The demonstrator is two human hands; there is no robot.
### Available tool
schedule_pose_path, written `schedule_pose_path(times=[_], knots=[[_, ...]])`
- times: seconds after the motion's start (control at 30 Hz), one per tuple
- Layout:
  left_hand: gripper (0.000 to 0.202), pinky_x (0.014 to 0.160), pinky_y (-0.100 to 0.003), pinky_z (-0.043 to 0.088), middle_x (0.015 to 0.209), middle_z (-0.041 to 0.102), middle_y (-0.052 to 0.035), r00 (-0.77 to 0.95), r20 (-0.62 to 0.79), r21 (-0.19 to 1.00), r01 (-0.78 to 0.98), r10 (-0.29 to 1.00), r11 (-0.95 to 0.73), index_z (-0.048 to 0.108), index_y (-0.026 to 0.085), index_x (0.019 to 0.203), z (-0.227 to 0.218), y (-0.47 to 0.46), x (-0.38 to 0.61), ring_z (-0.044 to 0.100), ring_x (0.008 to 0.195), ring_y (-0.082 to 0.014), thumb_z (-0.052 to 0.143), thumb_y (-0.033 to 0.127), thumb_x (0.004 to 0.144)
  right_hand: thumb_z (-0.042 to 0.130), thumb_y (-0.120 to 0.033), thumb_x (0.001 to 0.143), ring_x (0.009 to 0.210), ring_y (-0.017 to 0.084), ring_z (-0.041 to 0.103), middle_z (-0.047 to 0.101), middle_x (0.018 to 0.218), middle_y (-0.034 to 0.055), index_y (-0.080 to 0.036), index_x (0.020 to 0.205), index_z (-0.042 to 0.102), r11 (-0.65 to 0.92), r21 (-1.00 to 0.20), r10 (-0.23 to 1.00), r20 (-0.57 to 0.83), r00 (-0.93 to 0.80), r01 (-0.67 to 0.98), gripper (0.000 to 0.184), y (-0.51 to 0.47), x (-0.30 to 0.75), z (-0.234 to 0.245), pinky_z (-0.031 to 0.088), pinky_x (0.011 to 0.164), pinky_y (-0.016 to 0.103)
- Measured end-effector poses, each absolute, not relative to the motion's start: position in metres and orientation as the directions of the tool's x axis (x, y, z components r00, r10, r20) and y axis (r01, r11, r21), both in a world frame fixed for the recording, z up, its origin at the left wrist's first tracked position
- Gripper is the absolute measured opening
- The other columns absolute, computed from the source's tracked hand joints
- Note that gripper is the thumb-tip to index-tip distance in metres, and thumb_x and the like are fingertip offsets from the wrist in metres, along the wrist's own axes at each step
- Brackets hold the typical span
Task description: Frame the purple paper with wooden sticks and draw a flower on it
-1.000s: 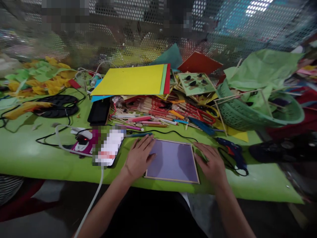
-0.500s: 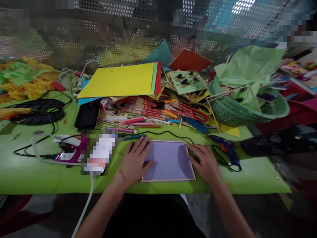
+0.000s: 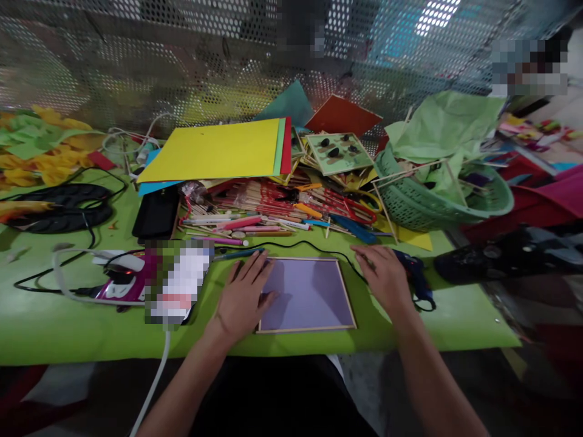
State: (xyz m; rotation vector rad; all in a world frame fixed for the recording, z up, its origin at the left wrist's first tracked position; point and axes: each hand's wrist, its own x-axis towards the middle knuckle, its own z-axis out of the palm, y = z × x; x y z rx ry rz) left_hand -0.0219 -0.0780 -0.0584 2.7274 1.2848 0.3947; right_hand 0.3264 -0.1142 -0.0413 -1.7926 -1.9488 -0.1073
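Coloured sheets (image 3: 214,149) and pens (image 3: 241,223) show a craft workspace.

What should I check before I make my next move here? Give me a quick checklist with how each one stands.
1. Purple panel flat on the table: ok, it appears to lie flat.
2. Panel steadied: ok, the left hand rests over its left edge.
3. Wooden edging all round: cannot tell; strips show on the far, right and near edges, but the left hand covers most of the left edge.
4. Right hand free: ok, off the panel with nothing visible in its grasp.
5. Glue gun fully in view: not ok, the right hand hides part of it.
6. Glue gun hot: cannot tell from the picture.
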Motion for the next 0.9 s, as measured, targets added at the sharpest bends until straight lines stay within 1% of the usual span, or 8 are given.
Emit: schedule_pose_path(times=[0.13,0.3,0.5,0.67,0.77,0.9], knots=[[0.055,0.119,-0.053,0.034,0.161,0.042,-0.0118,0.606,0.201,0.213,0.74,0.77,-0.638,0.047,0.02,0.151,-0.06,-0.078,-0.022,0.04,0.149,-0.0304,0.05,0.04,0.099,0.05,-0.025,0.098,0.093,0.03,0.065,0.075,0.101,0.0115,-0.018,0.109,0.076,0.134,-0.215,0.943,0.328,-0.058,0.967,0.029,-0.086,0.335,-0.038,0.049,0.087,0.045],[0.054,0.119,-0.054,0.035,0.161,0.043,-0.0113,0.606,0.207,0.22,0.736,0.768,-0.64,0.049,0.02,0.15,-0.061,-0.078,-0.021,0.039,0.149,-0.0308,0.051,0.038,0.099,0.055,-0.022,0.094,0.093,0.03,0.065,0.075,0.098,0.0106,-0.021,0.099,0.078,0.164,-0.191,0.954,0.282,-0.106,0.968,0.023,-0.075,0.328,-0.044,0.05,0.089,0.045],[0.055,0.117,-0.056,0.037,0.162,0.04,-0.0118,0.618,0.181,0.175,0.745,0.765,-0.644,0.049,0.019,0.15,-0.058,-0.079,-0.021,0.039,0.149,-0.0319,0.051,0.039,0.099,0.059,-0.021,0.092,0.092,0.029,0.065,0.075,0.095,0.0089,-0.022,0.091,0.075,0.162,-0.181,0.96,0.258,-0.112,0.97,0.017,-0.076,0.327,-0.041,0.05,0.085,0.042],[0.054,0.118,-0.055,0.037,0.16,0.042,-0.0111,0.612,0.199,0.193,0.741,0.765,-0.643,0.05,0.019,0.149,-0.057,-0.079,-0.021,0.041,0.148,-0.0313,0.05,0.04,0.099,0.062,-0.022,0.091,0.089,0.028,0.065,0.074,0.09,0.0087,-0.021,0.086,0.073,0.171,-0.17,0.965,0.228,-0.13,0.97,0.012,-0.072,0.324,-0.035,0.049,0.081,0.04],[0.053,0.119,-0.054,0.036,0.16,0.043,-0.0107,0.611,0.198,0.202,0.74,0.767,-0.642,0.051,0.019,0.148,-0.057,-0.079,-0.022,0.041,0.148,-0.0311,0.05,0.04,0.099,0.061,-0.019,0.091,0.088,0.027,0.066,0.073,0.09,0.0077,-0.022,0.085,0.071,0.186,-0.168,0.969,0.194,-0.152,0.968,0.011,-0.071,0.322,-0.032,0.048,0.081,0.039],[0.054,0.119,-0.055,0.036,0.161,0.042,-0.0105,0.616,0.193,0.211,0.734,0.763,-0.646,0.05,0.018,0.148,-0.058,-0.079,-0.023,0.039,0.149,-0.0317,0.051,0.04,0.099,0.059,-0.015,0.089,0.088,0.027,0.065,0.072,0.087,0.0072,-0.022,0.081,0.067,0.184,-0.182,0.973,0.175,-0.152,0.966,0.014,-0.068,0.321,-0.03,0.048,0.08,0.037]])
